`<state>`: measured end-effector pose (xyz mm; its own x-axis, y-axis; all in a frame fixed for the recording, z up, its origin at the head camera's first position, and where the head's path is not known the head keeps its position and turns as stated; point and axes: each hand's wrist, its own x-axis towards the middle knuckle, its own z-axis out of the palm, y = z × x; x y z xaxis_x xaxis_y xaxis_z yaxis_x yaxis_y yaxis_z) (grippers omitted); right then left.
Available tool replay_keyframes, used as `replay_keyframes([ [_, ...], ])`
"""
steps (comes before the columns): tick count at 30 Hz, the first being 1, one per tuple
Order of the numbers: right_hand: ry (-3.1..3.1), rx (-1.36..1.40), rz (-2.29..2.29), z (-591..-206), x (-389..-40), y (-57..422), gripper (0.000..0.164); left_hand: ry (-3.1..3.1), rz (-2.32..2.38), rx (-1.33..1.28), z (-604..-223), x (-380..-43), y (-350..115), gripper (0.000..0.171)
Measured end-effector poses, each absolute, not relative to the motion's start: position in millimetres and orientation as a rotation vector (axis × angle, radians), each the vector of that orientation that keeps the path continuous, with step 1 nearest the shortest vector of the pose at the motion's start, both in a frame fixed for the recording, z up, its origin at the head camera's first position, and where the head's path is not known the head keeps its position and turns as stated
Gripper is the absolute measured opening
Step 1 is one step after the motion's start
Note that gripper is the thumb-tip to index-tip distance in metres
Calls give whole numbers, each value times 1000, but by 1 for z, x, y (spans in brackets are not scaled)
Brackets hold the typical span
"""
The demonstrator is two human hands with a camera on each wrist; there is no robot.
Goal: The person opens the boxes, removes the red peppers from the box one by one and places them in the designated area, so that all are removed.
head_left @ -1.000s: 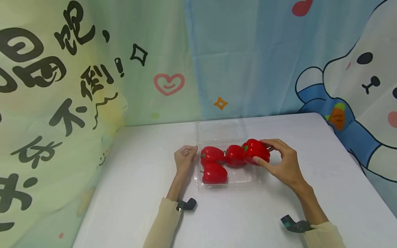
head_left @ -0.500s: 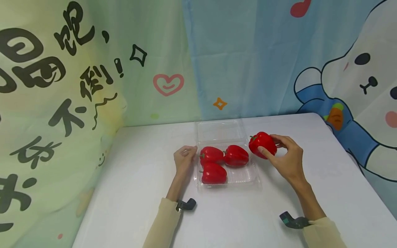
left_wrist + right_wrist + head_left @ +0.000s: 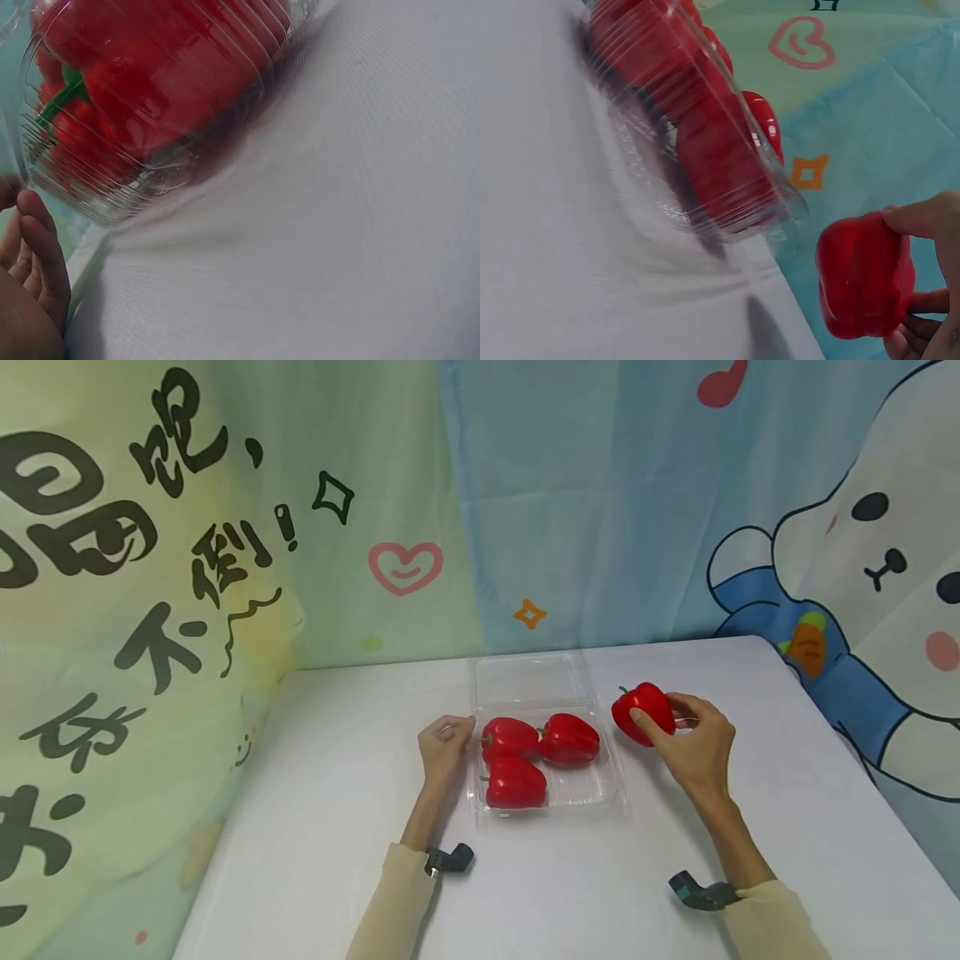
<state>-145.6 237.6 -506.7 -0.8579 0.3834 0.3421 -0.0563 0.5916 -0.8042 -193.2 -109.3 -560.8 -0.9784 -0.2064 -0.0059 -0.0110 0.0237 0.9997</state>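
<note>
A clear plastic clamshell box (image 3: 588, 789) lies open on the white table, its lid (image 3: 532, 679) folded back toward the curtain. Three red bell peppers sit inside: one at back left (image 3: 510, 737), one at back right (image 3: 570, 739), one at front left (image 3: 516, 783). My left hand (image 3: 442, 752) pinches the box's left rim between thumb and fingertips, as the left wrist view shows (image 3: 34, 262). Off the box's right side, my right hand (image 3: 701, 743) grips another red bell pepper (image 3: 645, 712) between thumb and fingers. It hangs above the table, green stem pointing up and left.
The white table (image 3: 337, 793) extends around the box on every side. A printed curtain (image 3: 540, 502) with a heart, lettering and a cartoon bear hangs along the back and left. Dark wrist cameras (image 3: 452, 858) are strapped to both wrists.
The right hand has carried its pepper rightward and slightly back, from over the box's right part to beyond its right edge. The left hand and the box stay in place.
</note>
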Motion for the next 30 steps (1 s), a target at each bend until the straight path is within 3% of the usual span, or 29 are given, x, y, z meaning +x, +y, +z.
replay_keyframes([
  [30, -2260, -582, 1270, -527, -179, 228, 72, -2140, -2058, 195, -561, -192, -109, 21],
])
